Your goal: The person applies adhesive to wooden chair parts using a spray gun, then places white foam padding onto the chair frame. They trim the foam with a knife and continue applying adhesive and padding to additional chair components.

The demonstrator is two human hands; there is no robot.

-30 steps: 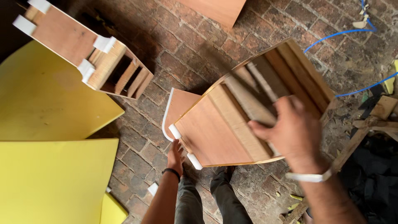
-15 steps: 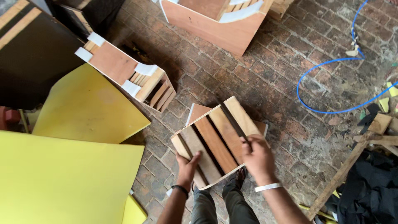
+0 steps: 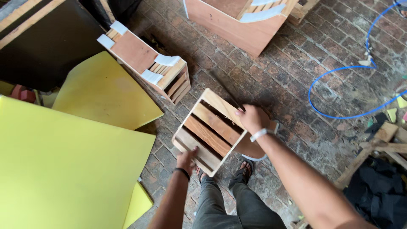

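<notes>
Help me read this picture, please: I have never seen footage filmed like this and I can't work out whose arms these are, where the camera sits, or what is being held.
The camera is worn on a person's head and looks straight down, so the two arms coming in from the bottom edge are that person's own, with their legs and sandalled feet below.

Both hands grip a slatted wooden frame, held above a brick floor. The left hand, with a dark band at the wrist, holds the near corner. The right hand, with a white band at the wrist, holds the far side.

Around it: large yellow sheets on the left, a similar wooden piece with white padding lying beyond, a bigger wooden piece at the top, and a blue hose looping on the right.
</notes>
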